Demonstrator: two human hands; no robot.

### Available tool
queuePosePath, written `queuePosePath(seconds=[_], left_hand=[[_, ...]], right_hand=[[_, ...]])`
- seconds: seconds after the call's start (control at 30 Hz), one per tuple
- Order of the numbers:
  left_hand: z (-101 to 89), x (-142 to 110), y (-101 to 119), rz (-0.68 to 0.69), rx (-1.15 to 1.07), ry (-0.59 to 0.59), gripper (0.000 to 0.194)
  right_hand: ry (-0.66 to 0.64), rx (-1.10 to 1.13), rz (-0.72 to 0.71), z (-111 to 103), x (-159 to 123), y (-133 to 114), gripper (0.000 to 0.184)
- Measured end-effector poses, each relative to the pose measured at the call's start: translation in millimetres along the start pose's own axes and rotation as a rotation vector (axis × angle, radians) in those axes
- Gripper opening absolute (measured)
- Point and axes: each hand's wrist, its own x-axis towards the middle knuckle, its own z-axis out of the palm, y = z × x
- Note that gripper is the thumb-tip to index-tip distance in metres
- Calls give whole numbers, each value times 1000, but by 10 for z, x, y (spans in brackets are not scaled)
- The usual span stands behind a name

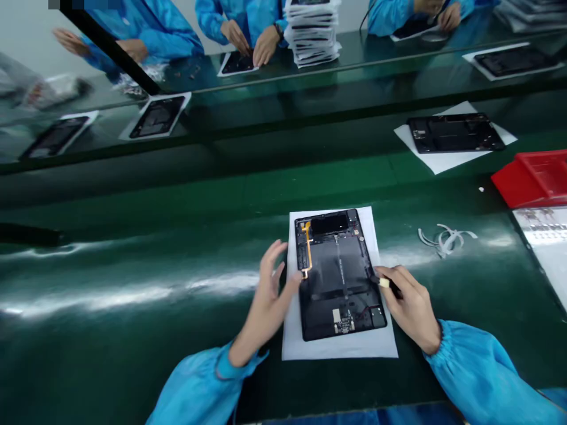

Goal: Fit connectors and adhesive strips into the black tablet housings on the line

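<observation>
An opened black tablet housing [325, 268] lies on a white sheet [341, 352] in front of me, its inside facing up. An orange flex cable [309, 252] runs along its left side, and a small circuit board [344, 324] sits near its lower edge. My left hand [268, 304] is at the left edge of the housing, fingers apart and holding nothing; its thumb reaches the edge, though I cannot tell if it touches. At the right edge, my right hand [414, 307] pinches a small dark tool with a pale yellow band [384, 283], its tip close to the housing.
Curled white strips [445, 241] lie right of the sheet, near a red bin [538, 177] and a notebook [543, 236]. Another tablet housing [456, 133] rests on paper farther back. Beyond a raised ledge, co-workers' hands [266, 44] work beside a tall stack [312, 32].
</observation>
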Motion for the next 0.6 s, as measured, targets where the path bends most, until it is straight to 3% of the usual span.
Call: queuePosePath(seconds=[0.03, 0.1, 0.17, 0.33, 0.47, 0.53, 0.6], left_hand=[[-61, 11, 49, -159, -136, 20, 55], [-157, 47, 154, -411, -384, -76, 56], [-195, 94, 241, -553, -543, -175, 55], [-171, 127, 264, -663, -664, -190, 55], [-317, -152, -5, -738, -700, -198, 59], [-433, -330, -184, -748, -699, -127, 61], [-503, -464, -313, -835, -739, -135, 69]], right_hand=[[-10, -68, 10, 12, 2, 7, 23], [-37, -189, 25, 35, 8, 18, 24], [-65, -270, 27, 48, 15, 24, 25], [-107, -340, 26, 57, 16, 27, 24], [-144, -347, 51, 79, 8, 18, 22], [-164, -323, 69, 90, 11, 14, 22], [-168, -286, 85, 95, 13, 17, 22]])
